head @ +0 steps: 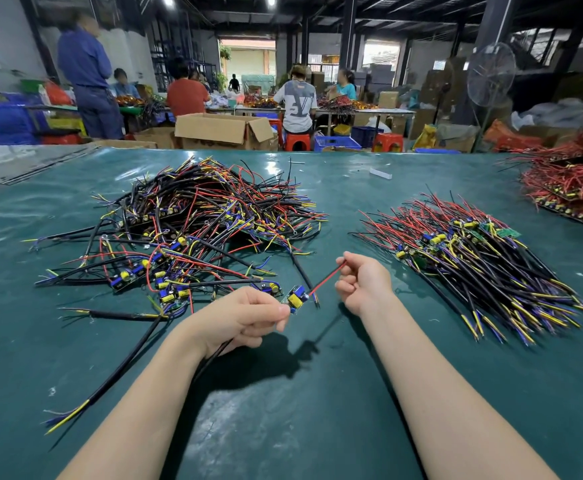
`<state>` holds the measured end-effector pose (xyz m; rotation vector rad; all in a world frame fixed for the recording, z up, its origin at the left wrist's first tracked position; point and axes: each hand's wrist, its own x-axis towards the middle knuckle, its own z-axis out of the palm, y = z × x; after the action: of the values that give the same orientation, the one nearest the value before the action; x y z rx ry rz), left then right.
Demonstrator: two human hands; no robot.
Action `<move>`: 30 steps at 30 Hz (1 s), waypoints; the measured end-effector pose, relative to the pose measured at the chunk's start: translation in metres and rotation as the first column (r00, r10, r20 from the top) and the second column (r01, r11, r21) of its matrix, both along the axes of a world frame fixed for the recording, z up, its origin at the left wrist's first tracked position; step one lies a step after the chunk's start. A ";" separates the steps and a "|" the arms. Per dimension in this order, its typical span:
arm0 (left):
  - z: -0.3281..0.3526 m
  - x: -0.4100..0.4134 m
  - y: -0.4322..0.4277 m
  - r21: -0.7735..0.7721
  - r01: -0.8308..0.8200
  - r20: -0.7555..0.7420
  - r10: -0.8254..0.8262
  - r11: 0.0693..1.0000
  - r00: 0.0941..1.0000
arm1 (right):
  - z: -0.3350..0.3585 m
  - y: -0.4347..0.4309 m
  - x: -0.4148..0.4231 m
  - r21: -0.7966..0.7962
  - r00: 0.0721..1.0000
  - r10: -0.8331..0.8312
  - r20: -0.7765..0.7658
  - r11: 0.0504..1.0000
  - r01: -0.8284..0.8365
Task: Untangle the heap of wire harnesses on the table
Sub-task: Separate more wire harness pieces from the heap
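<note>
A tangled heap of wire harnesses point(193, 223) with black, red, yellow and blue wires and small circuit boards lies on the left of the green table point(318, 393). To the right lies a sorted pile of harnesses point(473, 258) laid side by side. My left hand point(245, 315) pinches one harness at its small board point(297, 297), and its black cable runs down under my palm. My right hand point(363, 282) pinches the red wire point(324, 280) of that same harness, stretched taut between both hands above the table.
Another heap of red wires point(567, 181) sits at the far right edge. A small white piece point(380, 173) lies near the table's far side. Beyond the table stand cardboard boxes point(224, 131), stools, a fan and several seated and standing people.
</note>
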<state>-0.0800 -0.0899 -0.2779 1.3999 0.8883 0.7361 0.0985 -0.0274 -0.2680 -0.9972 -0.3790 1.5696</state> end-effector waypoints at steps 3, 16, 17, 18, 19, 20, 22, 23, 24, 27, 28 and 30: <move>0.001 0.001 -0.001 -0.033 0.071 0.016 -0.070 0.997 0.997 | -0.001 0.002 0.000 -0.050 0.991 -0.039 -0.129 0.998 0.033; 0.002 0.005 0.008 -0.073 -0.313 0.352 0.318 0.947 0.880 | -0.007 0.009 0.013 0.083 0.876 0.000 -0.483 0.996 0.046; 0.000 0.006 0.010 -0.066 -0.365 0.337 0.365 0.929 0.868 | -0.003 0.005 0.008 0.115 0.954 0.085 -0.287 0.992 -0.054; -0.001 0.006 0.012 -0.057 -0.402 0.307 0.399 0.914 0.864 | -0.001 0.001 0.000 0.143 0.982 0.187 -0.035 0.973 -0.181; -0.002 0.007 0.012 -0.046 -0.423 0.270 0.419 0.905 0.867 | 0.001 -0.005 -0.010 0.155 0.935 0.279 0.218 0.936 -0.316; -0.003 0.008 0.012 -0.035 -0.428 0.230 0.425 0.903 0.876 | 0.002 -0.011 -0.022 0.168 0.844 0.340 0.415 0.883 -0.438; -0.003 0.010 0.011 -0.016 -0.415 0.167 0.412 0.910 0.896 | -0.001 -0.021 -0.044 0.230 0.737 0.358 0.573 0.793 -0.564; -0.002 0.010 0.010 -0.014 -0.406 0.150 0.403 0.914 0.903 | -0.002 -0.024 -0.051 0.275 0.753 0.333 0.568 0.785 -0.555; -0.002 0.010 0.010 -0.020 -0.397 0.139 0.396 0.918 0.908 | -0.003 -0.026 -0.055 0.325 0.783 0.292 0.550 0.789 -0.522; -0.002 0.011 0.011 -0.034 -0.374 0.107 0.376 0.927 0.921 | -0.003 -0.024 -0.052 0.406 0.815 0.158 0.557 0.804 -0.434; -0.002 0.012 0.011 -0.017 -0.372 0.074 0.373 0.928 0.925 | -0.003 -0.023 -0.051 0.417 0.825 0.128 0.550 0.814 -0.404; -0.005 0.015 0.012 0.109 -0.396 -0.056 0.403 0.912 0.913 | -0.007 -0.020 -0.048 0.405 0.853 0.098 0.513 0.848 -0.341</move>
<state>-0.0649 -0.0784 -0.2825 1.3510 1.2369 1.0510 0.0507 -0.0471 -0.2748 -0.9488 -1.2201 1.3109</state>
